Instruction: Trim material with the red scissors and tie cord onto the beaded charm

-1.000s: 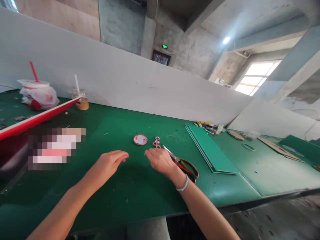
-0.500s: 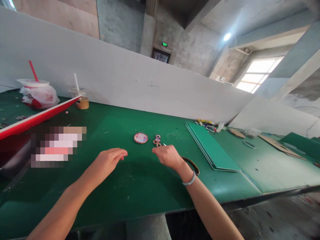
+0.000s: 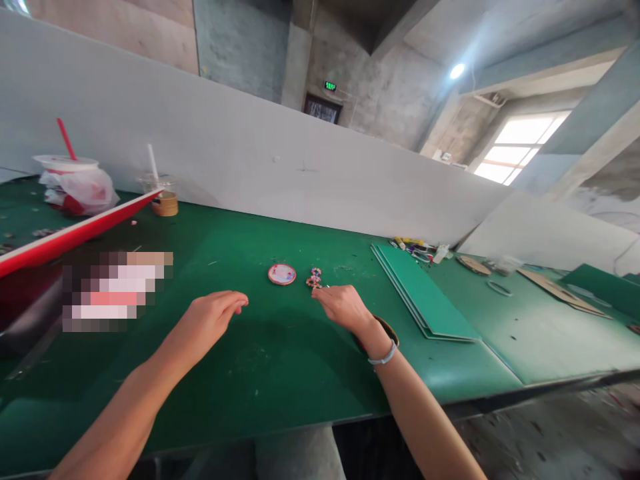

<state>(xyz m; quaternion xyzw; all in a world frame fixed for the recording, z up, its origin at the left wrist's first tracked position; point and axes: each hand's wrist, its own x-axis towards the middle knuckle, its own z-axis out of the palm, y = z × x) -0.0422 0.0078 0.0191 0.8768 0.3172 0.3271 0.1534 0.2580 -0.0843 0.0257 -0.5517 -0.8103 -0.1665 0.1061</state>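
My left hand is held over the green table, its fingers bent and pressed together in a pinch. Whatever may be between those fingertips is too small or hidden to make out. My right hand is also pinched, just in front of a small flower-shaped cluster of beads. Its fingers hide part of that cluster and most of a thin silver-tipped thing behind them. A round, red-rimmed disc with a pale printed middle lies beyond and between the hands. Under my right wrist a dark, yellowish curved rim shows in part.
Green boards are stacked right of my right hand, with several small tools behind them. A white partition borders the back. At left are a red-edged panel, a bagged cup and a drink cup.
My left hand has shifted slightly left and my right hand slightly right, so the gap between them is wider. The disc and beads stay in place.
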